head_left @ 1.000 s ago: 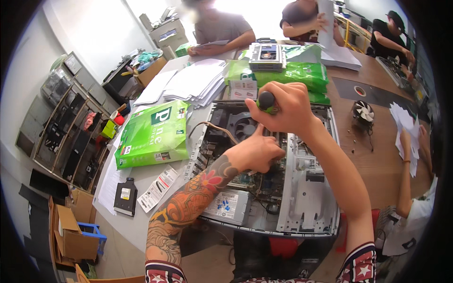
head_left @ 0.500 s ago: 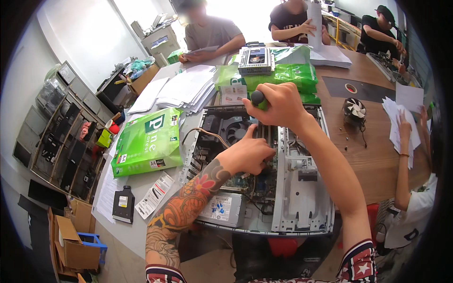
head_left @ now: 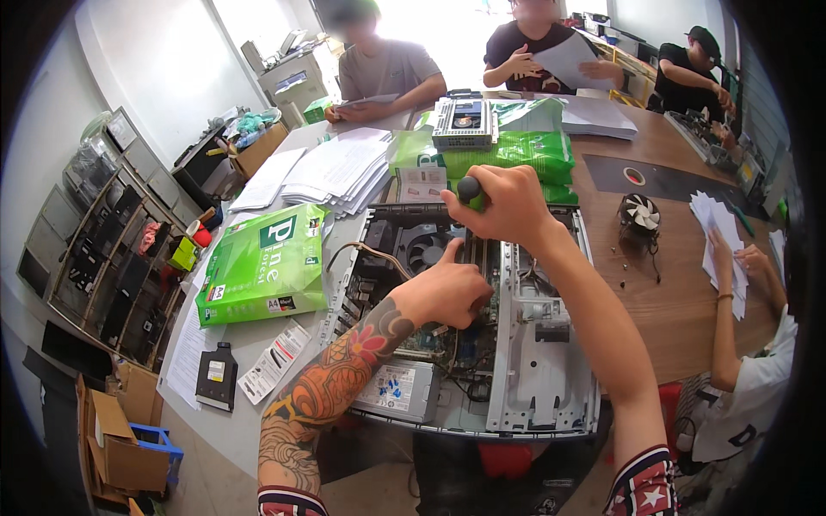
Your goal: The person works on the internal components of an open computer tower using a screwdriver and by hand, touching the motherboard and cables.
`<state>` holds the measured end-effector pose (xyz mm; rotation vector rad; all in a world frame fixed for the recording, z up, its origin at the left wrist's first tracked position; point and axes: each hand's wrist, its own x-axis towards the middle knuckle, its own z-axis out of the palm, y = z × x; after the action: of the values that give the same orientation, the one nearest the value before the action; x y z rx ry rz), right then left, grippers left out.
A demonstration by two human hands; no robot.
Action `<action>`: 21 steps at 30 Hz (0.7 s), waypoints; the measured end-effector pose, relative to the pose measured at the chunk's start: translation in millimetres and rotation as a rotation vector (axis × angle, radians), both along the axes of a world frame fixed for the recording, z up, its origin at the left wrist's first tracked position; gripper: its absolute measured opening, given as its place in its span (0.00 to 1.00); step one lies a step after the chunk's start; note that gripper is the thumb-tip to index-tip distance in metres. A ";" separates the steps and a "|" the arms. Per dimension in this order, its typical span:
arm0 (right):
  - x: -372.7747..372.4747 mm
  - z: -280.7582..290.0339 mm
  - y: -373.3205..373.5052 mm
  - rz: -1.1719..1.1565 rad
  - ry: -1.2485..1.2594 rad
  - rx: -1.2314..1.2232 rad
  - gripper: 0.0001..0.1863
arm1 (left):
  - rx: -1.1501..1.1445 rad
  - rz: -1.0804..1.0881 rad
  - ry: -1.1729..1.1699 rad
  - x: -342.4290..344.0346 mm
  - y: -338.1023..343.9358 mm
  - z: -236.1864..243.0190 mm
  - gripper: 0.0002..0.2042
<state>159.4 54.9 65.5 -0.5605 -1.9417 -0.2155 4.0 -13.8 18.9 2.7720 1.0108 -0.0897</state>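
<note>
An open desktop computer case [head_left: 544,387] lies flat on the table in front of me, its board, cables and fan [head_left: 428,248] exposed. My right hand [head_left: 508,205] is closed around a screwdriver with a black and green handle [head_left: 469,190], held upright over the middle of the case. My left hand [head_left: 447,291] rests inside the case just below it, forefinger raised toward the screwdriver's shaft; its other fingers are curled and I cannot see anything in them. A grey power supply [head_left: 397,387] sits in the case's near left corner.
A green ream of paper [head_left: 262,262], a black drive [head_left: 214,376] and a leaflet lie to the left. Paper stacks [head_left: 340,168] and green packs [head_left: 508,148] are behind the case. A loose cooler fan [head_left: 638,211] and screws lie right. Several people handle papers around the table.
The view has shifted slightly, so the case and both hands sit a little lower left. Both hands keep their hold and position over the case. People across the table moved their papers.
</note>
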 end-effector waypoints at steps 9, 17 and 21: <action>2.7 0.7 -0.5 0.020 0.029 0.026 0.20 | 0.019 0.006 -0.012 -0.3 -4.0 2.8 0.11; 2.8 0.6 1.6 -0.003 0.008 0.004 0.20 | 0.029 -0.022 -0.030 -5.0 0.3 -2.6 0.15; 3.0 1.1 0.2 -0.008 0.002 -0.038 0.22 | 0.022 -0.019 -0.040 -4.3 -1.2 -0.3 0.14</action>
<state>162.4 55.1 66.6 -0.5935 -1.9450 -0.1838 -0.3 -14.9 18.7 2.7920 0.9812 -0.0252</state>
